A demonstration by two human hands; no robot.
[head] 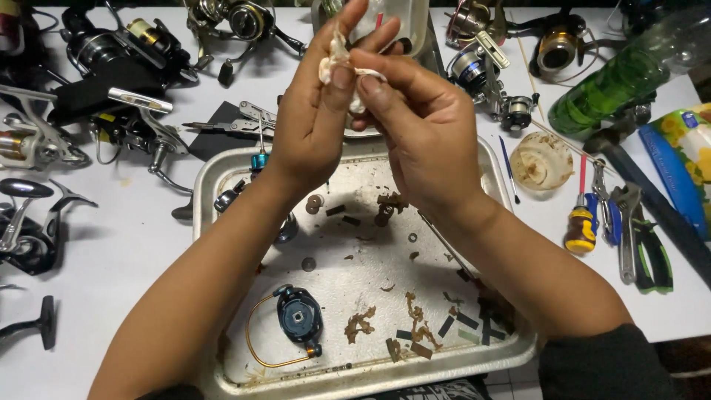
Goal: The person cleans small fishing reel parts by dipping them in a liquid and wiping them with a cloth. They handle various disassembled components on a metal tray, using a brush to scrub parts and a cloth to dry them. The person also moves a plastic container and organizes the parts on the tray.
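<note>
Both hands were raised above the far edge of a metal tray that sat on the white bench. The left hand and the right hand met at their fingertips, and the fingers of each were pinched narrow on a small crumpled white cloth held between them, well above the tray floor. What, if anything, lay inside the cloth could not be told. On the tray, a dark blue reel side plate with a thin yellow wire loop lay at the near left, with clumps of brown grease, small washers and dark flat strips scattered across the middle and near right. Several fishing reels crowded the far left of the bench, and more stood at the far right. To the right of the tray lay a yellow-handled screwdriver, pliers, a round clear plastic lid and a green bottle on its side.
</note>
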